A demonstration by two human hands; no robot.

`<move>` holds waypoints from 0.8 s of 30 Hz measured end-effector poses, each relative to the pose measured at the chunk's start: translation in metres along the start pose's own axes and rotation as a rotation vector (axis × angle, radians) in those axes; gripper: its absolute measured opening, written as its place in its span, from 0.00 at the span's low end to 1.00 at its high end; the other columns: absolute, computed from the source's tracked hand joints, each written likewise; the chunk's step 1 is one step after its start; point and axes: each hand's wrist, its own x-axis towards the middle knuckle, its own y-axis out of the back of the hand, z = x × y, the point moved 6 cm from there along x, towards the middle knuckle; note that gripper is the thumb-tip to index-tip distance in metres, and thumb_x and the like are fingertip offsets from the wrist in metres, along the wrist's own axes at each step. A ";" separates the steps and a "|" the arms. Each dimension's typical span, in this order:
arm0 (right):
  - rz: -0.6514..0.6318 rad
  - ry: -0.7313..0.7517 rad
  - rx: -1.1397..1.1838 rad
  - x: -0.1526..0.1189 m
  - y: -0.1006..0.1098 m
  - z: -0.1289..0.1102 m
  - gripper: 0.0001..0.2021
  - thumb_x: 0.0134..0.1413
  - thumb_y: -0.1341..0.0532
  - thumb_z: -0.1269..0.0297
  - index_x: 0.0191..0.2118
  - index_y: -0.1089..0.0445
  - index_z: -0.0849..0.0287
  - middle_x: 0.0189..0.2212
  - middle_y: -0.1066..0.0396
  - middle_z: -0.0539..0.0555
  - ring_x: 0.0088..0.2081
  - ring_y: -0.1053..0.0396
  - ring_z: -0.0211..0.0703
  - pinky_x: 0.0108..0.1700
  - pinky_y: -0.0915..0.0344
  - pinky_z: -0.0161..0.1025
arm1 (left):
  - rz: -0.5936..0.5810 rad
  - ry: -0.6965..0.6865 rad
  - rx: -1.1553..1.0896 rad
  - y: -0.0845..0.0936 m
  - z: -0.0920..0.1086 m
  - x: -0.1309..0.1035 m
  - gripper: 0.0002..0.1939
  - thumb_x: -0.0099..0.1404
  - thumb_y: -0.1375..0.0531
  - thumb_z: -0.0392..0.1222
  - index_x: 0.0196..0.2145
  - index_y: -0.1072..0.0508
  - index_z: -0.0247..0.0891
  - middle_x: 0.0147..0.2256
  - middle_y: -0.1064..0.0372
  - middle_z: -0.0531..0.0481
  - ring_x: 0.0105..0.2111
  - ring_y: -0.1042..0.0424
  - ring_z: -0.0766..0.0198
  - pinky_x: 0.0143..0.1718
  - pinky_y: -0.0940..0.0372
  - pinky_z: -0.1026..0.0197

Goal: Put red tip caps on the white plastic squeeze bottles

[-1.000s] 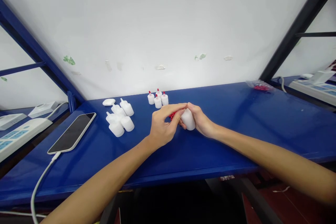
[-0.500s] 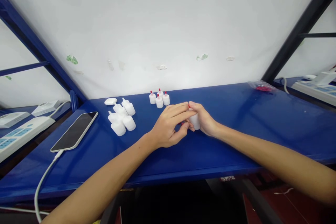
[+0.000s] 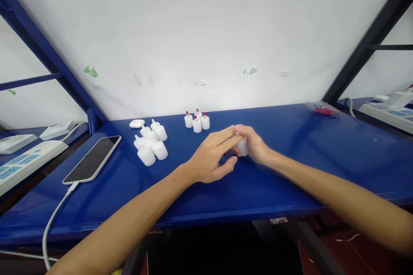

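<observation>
My right hand (image 3: 255, 142) is closed around a small white plastic squeeze bottle (image 3: 243, 148), held just above or on the blue table. My left hand (image 3: 211, 154) reaches to the bottle's top from the left, with its fingers stretched out and its thumb held apart. The fingertips of both hands meet there and hide the bottle's tip. A bit of red (image 3: 225, 153) shows beneath my left fingers; what it belongs to is hidden. Behind my hands stand several white bottles with red tips (image 3: 197, 124). To the left, several white bottles with bare spouts (image 3: 146, 154) form a cluster.
On the left lie a phone (image 3: 93, 160) with a white charging cable (image 3: 53, 223) and a white power strip (image 3: 22, 165). A white oval case (image 3: 137, 123) sits by the wall. At the far right is a clear bag with red pieces (image 3: 323, 109).
My left thumb has moved away from the bottle, and my left fingers have shifted slightly. The red tip seen earlier between my hands is now covered. The bottle stays in my right hand.
</observation>
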 end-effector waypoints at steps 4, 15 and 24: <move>-0.030 -0.014 -0.125 0.002 -0.001 0.003 0.32 0.61 0.54 0.37 0.17 0.39 0.58 0.12 0.41 0.49 0.16 0.43 0.36 0.23 0.45 0.36 | 0.168 0.143 -0.176 0.011 -0.012 0.000 0.26 0.70 0.48 0.41 0.65 0.41 0.40 0.64 0.42 0.41 0.64 0.41 0.52 0.64 0.44 0.46; 0.134 -0.114 -0.142 0.012 0.022 0.010 0.28 0.56 0.45 0.37 0.23 0.32 0.60 0.15 0.35 0.51 0.17 0.40 0.36 0.22 0.47 0.35 | -0.317 0.540 0.453 0.021 -0.088 -0.028 0.21 0.68 0.48 0.43 0.55 0.29 0.37 0.53 0.28 0.42 0.50 0.29 0.49 0.52 0.35 0.47; 0.171 -0.106 -0.068 0.015 0.031 0.014 0.15 0.49 0.33 0.56 0.34 0.36 0.59 0.23 0.32 0.48 0.27 0.35 0.37 0.31 0.41 0.36 | -0.413 0.561 0.551 0.017 -0.085 -0.033 0.23 0.70 0.51 0.46 0.58 0.33 0.34 0.56 0.36 0.36 0.55 0.34 0.46 0.55 0.37 0.45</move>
